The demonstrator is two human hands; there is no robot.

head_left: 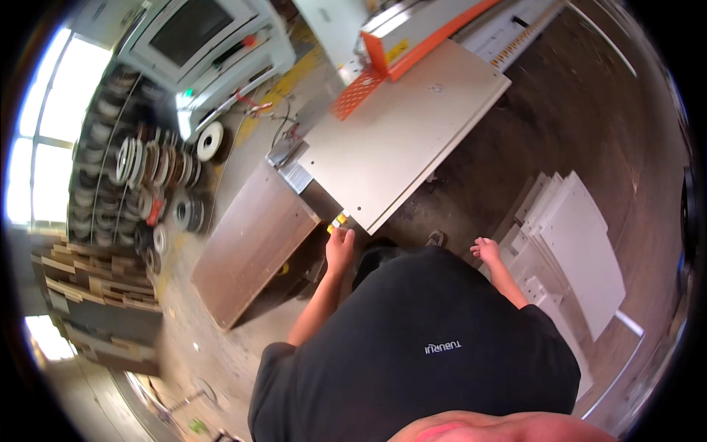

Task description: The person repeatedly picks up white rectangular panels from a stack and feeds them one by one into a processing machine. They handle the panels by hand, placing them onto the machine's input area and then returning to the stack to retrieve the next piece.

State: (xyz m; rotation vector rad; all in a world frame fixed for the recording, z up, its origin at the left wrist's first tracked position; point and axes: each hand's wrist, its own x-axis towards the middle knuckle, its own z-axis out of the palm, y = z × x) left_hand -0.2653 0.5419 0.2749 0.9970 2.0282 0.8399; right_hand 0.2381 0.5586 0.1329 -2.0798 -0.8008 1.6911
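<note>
My left hand (339,250) is closed around a small yellow-and-white tool (337,222), whose exact kind I cannot make out. It sits just below the near left corner of a pale board (405,132) with small dark holes. That board lies flat, its far side close to an orange-edged machine (434,37). My right hand (486,250) hangs with loosely curled fingers and nothing visible in it. Closest to it is a stack of white panels (571,250) on my right.
A brown wooden panel (254,247) stands at my left, beside the pale board. Rolls of edge banding (151,162) fill a rack farther left, with stacked boards (96,276) below. A machine cabinet with a dark screen (188,33) stands at the far left. A white rail (615,368) lies at the right.
</note>
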